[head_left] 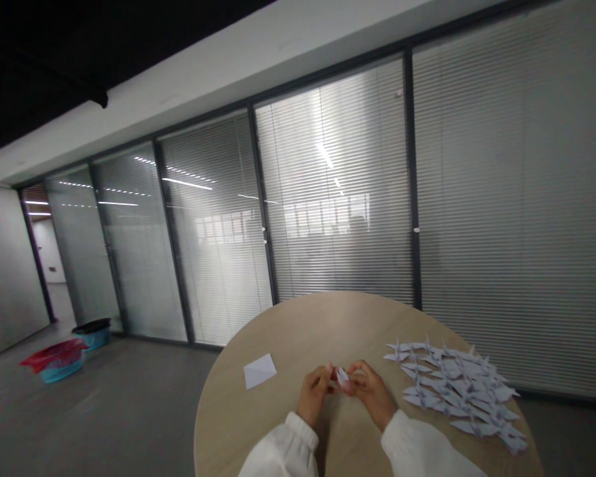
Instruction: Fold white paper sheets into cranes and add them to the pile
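Observation:
A small white piece of folded paper [342,377] is held between my two hands, a little above the round table. My right hand [371,392] pinches it from the right with bent fingers. From the left, my left hand [314,392] has its fingertips closed at the paper's edge. Its finer folds are too small to make out. On the table left of my hands lies a flat white square of paper [259,371] with a crease across it. Many white paper cranes [457,384] are gathered in rows to the right.
The round wooden table [347,311] stands before a glass partition with blinds [338,252]. On the grey floor at the left are a blue basin with a red bag [59,361] and another with a black bag [94,333]. A doorway [47,252] is at the far left.

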The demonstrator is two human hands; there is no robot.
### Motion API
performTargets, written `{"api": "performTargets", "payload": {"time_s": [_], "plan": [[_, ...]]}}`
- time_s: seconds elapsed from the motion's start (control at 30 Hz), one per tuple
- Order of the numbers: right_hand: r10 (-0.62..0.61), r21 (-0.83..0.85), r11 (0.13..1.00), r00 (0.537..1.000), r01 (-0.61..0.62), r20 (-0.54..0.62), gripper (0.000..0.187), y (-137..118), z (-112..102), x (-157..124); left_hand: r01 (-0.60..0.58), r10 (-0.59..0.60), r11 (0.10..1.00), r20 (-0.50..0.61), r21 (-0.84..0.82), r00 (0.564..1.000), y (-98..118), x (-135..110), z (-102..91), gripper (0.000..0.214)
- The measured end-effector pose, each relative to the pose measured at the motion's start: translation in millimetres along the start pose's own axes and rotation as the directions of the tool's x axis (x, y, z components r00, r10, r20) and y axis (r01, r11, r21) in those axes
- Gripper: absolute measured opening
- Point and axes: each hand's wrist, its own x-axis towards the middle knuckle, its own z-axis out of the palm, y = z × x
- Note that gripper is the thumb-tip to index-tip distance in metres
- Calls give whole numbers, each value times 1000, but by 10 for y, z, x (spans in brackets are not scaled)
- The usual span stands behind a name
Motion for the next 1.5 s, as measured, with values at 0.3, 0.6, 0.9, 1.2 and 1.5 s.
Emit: {"api": "performTargets", "payload": {"time_s": [0.3,0.6,0.9,1.2,1.5], "plan": [[-26,-112,993,1000,25,-6,37,42,-18,7,-17,20,987,-18,162,1000,81,-19,-12,34],[-11,-155,988,1000,12,5,37,-21,4,0,-52,49,982,21,182,999,19,-16,-26,31],[-55,-177,982,998,60,33,31,27,-31,7,-99,124,948,-63,304,990,42,-39,-13,34],[-62,-133,988,992,77,114,31,22,-15,0,-138,174,930,-77,340,982,47,-52,11,32],[32,-211,976,997,-46,-71,37,117,-54,16,-198,280,837,-90,510,956,71,-89,7,30]]}}
